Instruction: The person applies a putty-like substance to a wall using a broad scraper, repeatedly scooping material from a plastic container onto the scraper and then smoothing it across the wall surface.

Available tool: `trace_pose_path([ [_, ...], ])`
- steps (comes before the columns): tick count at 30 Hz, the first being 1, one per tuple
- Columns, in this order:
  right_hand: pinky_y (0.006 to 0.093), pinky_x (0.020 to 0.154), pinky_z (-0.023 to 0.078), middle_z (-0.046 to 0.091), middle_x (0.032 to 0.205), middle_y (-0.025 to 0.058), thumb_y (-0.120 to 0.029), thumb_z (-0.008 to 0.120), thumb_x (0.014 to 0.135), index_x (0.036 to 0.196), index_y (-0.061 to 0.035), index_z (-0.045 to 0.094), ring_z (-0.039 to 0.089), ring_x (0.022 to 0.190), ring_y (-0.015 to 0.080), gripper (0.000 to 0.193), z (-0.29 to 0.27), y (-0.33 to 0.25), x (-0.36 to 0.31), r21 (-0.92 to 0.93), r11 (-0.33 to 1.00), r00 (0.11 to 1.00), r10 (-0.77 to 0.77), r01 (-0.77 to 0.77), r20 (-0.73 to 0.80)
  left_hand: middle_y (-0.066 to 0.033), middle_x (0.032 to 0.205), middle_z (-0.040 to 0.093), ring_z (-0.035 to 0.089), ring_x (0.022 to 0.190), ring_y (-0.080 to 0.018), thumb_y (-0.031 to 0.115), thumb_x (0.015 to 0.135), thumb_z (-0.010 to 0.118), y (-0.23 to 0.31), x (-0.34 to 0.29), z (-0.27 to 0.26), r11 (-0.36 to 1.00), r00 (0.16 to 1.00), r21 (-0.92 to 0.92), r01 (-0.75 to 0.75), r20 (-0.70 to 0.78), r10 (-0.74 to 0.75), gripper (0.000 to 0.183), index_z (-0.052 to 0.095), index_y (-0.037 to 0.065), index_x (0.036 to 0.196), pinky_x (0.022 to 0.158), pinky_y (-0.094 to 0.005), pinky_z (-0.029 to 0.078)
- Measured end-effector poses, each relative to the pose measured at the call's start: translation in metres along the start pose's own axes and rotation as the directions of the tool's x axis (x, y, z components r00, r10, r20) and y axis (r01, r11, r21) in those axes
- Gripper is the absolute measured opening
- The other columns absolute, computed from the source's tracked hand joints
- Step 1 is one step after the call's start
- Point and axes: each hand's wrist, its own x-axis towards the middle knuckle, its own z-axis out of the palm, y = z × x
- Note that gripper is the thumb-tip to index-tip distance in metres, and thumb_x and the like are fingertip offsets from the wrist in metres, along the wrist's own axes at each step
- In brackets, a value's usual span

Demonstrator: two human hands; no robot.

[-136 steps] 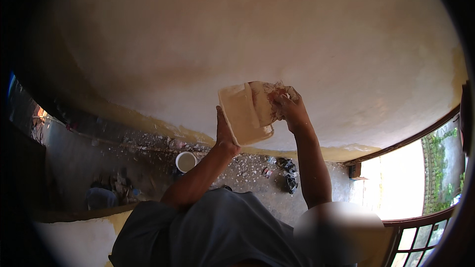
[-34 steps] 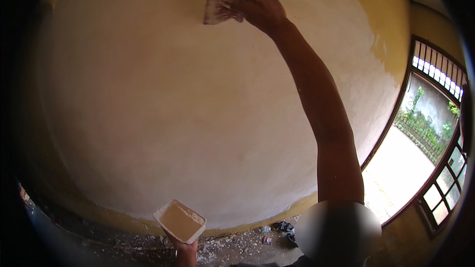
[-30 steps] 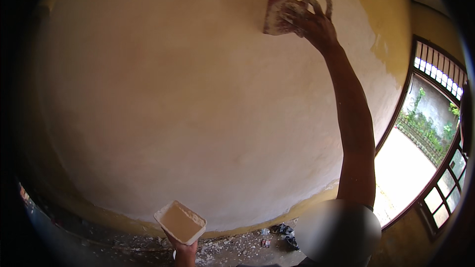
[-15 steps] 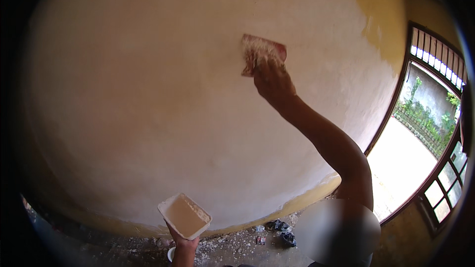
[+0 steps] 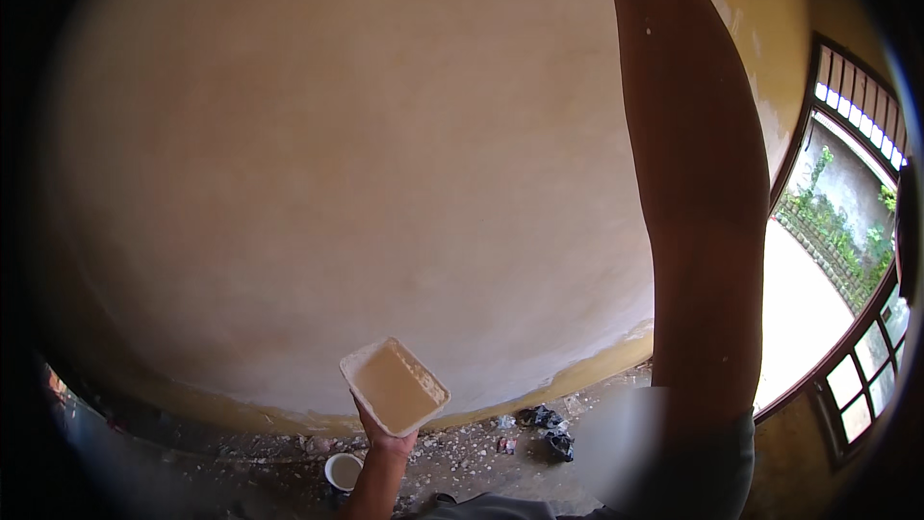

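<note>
My left hand (image 5: pixel 390 440) grips a pale rectangular tub (image 5: pixel 421 375) from below, with its fingers wrapped round the underside. Smooth beige wall putty (image 5: pixel 393 387) lies inside, and smears coat the tub's inner wall. The tub is tilted and held low in front of the wall (image 5: pixel 366 154), which bears a whitish, patchy coat. My right arm (image 5: pixel 695 164) stretches up past the top edge of the picture, so the right hand and whatever it holds are out of sight.
Bare yellow paint (image 5: pixel 770 19) shows at the wall's upper right and along its foot. Below, the floor carries scattered debris, black plastic bags (image 5: pixel 551 433) and a round white bucket (image 5: pixel 343 471). To the right, a doorway (image 5: pixel 818 260) opens onto a bright yard beside a paned door (image 5: pixel 871 356).
My right hand, earlier pressing a reddish, putty-smeared flat spreader against the wall, has gone up out of view. The left hand and tub have moved right and slightly up.
</note>
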Motion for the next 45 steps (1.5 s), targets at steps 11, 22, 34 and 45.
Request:
trace_pose_path([
  [11,0.0517,0.087,0.045,0.071,0.091,0.0093,-0.015,0.051,0.097,0.104,-0.0137,0.069,0.065,0.098,0.0261,0.020,0.035,0.025,-0.123,-0.213,0.929,0.940,-0.328,0.303,-0.092,-0.0026,0.125,0.063,0.062,0.114,-0.0249,0.048,0.100,0.045,0.005,0.001,0.021,0.997,0.999,-0.059,0.039,-0.009,-0.040,0.045,0.056,0.017,0.132,0.097,-0.0477,0.052],
  [22,0.0337,0.085,0.055,0.071,0.103,0.0145,0.006,0.060,0.086,0.108,0.0026,0.056,0.068,0.097,0.0234,0.023,-0.003,-0.037,-0.456,0.428,0.305,0.377,-0.214,-0.851,0.901,-0.0031,0.136,0.054,0.053,0.125,-0.0249,0.063,0.098,0.034,-0.014,0.008,0.004,0.986,0.988,-0.075,0.149,-0.018,-0.151,0.063,0.045,0.020,0.142,0.104,-0.0493,0.045],
  [34,0.0458,0.080,0.051,0.068,0.096,0.0239,-0.012,0.067,0.083,0.102,0.0028,0.058,0.066,0.094,0.0407,0.025,0.028,-0.085,-0.538,0.297,0.698,0.168,-0.249,-0.652,0.954,-0.0102,0.146,0.045,0.047,0.134,-0.0297,0.076,0.093,0.018,-0.009,0.007,0.007,0.979,0.977,-0.005,0.202,-0.065,-0.202,0.082,0.035,0.019,0.148,0.109,-0.0542,0.042],
  [45,0.0364,0.082,0.058,0.070,0.102,0.0116,-0.008,0.064,0.091,0.115,0.0022,0.060,0.069,0.095,0.0214,0.026,0.032,-0.075,-0.532,0.023,0.291,-0.079,-0.333,-0.956,0.940,-0.0120,0.141,0.049,0.053,0.126,-0.0326,0.070,0.097,0.017,-0.010,0.013,0.005,0.978,0.978,0.017,0.206,-0.027,-0.206,0.075,0.037,0.017,0.147,0.105,-0.0528,0.047],
])
